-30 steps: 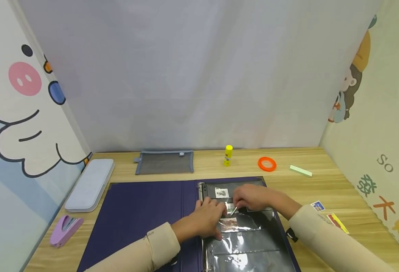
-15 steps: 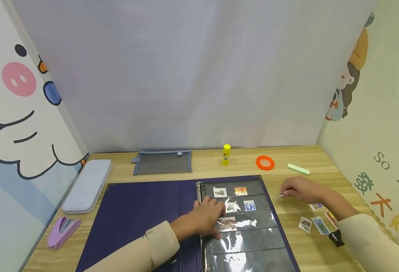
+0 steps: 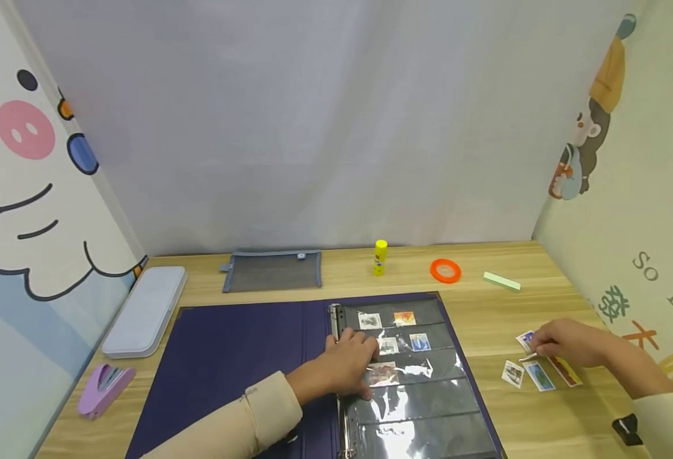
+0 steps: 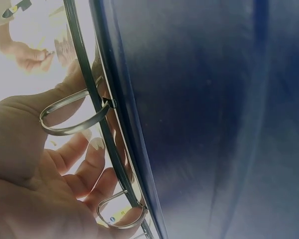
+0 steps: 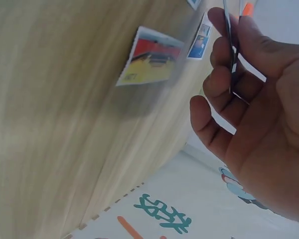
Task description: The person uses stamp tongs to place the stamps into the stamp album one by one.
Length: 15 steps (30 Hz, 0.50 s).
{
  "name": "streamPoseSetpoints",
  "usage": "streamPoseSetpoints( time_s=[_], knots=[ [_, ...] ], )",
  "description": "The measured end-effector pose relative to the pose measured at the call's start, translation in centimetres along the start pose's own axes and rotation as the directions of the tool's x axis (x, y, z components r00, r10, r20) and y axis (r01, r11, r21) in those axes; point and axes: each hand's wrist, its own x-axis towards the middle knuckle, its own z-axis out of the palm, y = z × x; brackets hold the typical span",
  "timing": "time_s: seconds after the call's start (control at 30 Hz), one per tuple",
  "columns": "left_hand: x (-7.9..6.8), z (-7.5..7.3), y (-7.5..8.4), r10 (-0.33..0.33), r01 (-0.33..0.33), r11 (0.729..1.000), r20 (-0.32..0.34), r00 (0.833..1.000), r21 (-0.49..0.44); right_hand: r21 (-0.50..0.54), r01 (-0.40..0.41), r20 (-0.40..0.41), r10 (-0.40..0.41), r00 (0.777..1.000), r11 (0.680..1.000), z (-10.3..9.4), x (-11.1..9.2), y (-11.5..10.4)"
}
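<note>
My right hand pinches a pair of tweezers, its tip over the loose stamps at the right of the table. Among these lie a brownish stamp, a green and blue one and a red and yellow one. Another stamp is partly covered by the right hand. My left hand rests on the black pocket page of an open dark blue album, beside its metal rings. Several stamps, such as an orange one, sit in the upper pockets.
Along the back lie a grey mesh pouch, a yellow glue stick, an orange tape roll and a pale green strip. A white case and a purple stapler-like item are at left.
My right hand has moved from the album page out to the right, with the tweezers, to the loose stamps. An orange and a blue stamp now show in the pockets. The left hand stays put.
</note>
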Motion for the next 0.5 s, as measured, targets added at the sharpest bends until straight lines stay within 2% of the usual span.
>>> streamPoseSetpoints(
  time_s=[0.2,0.3,0.5],
  knots=[
    [-0.1,-0.1,0.0,0.002,-0.002,1.000,-0.002,1.000,-0.003,0.004,0.027,-0.007,-0.027,1.000,1.000,0.7,0.3,0.1],
    [-0.1,-0.2,0.0,0.008,-0.008,1.000,-0.007,1.000,-0.003,-0.031,0.044,-0.053,-0.045,0.998,0.999,0.5,0.8,-0.2],
    [-0.1,-0.1,0.1,0.005,-0.005,1.000,-0.005,1.000,-0.005,-0.036,0.152,-0.145,-0.155,0.977,0.988,-0.3,2.8,-1.2]
  ],
)
